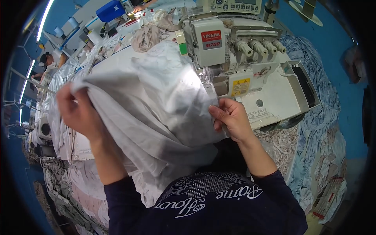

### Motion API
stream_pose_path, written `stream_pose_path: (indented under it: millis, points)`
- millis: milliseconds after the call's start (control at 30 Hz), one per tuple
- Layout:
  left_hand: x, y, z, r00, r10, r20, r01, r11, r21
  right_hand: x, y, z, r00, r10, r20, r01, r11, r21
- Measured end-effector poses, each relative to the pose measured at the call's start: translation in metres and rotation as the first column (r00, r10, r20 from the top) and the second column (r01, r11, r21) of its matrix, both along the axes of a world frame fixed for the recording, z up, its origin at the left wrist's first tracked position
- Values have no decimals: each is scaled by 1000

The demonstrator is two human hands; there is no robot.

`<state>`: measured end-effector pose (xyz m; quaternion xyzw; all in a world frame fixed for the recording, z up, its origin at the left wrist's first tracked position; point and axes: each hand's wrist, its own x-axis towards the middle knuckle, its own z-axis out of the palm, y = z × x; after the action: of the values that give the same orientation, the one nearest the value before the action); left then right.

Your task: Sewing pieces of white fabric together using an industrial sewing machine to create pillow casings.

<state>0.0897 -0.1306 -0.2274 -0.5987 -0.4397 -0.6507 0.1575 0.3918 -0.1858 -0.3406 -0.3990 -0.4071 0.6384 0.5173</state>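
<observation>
A large pale grey cloth [156,105] stretches between my hands and runs up to the needle area of a white overlock sewing machine [207,56]. My left hand [78,109], a little blurred, grips the cloth's raised far-left edge. By the machine's presser foot, my right hand [232,117] pinches the cloth's right edge between thumb and fingers. A bright lamp spot lights the cloth near the needle. The cloth's lower folds hang down toward my lap.
Tension knobs [258,49] line the machine's front, and a control panel [237,6] stands behind it. A crumpled beige cloth [147,38] lies at the back of the table. Blue-grey fabric [313,129] is heaped on the right. Another person [53,60] sits at the far left.
</observation>
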Motion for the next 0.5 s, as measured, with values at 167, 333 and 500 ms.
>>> stream_pose_path:
  millis: [167,333,500]
  points:
    - [5,22,73,991,-96,91,88,992,85,4,0,-1,1000,-5,-10,5,1000,-2]
    - [-62,59,103,999,-5,46,12,989,-149,0,-2,5,999,23,-35,-23,1000,2]
    - [-126,88,34,911,-154,383,245,948,-203,-1,-1,3,1000,2,-28,-2,1000,-1]
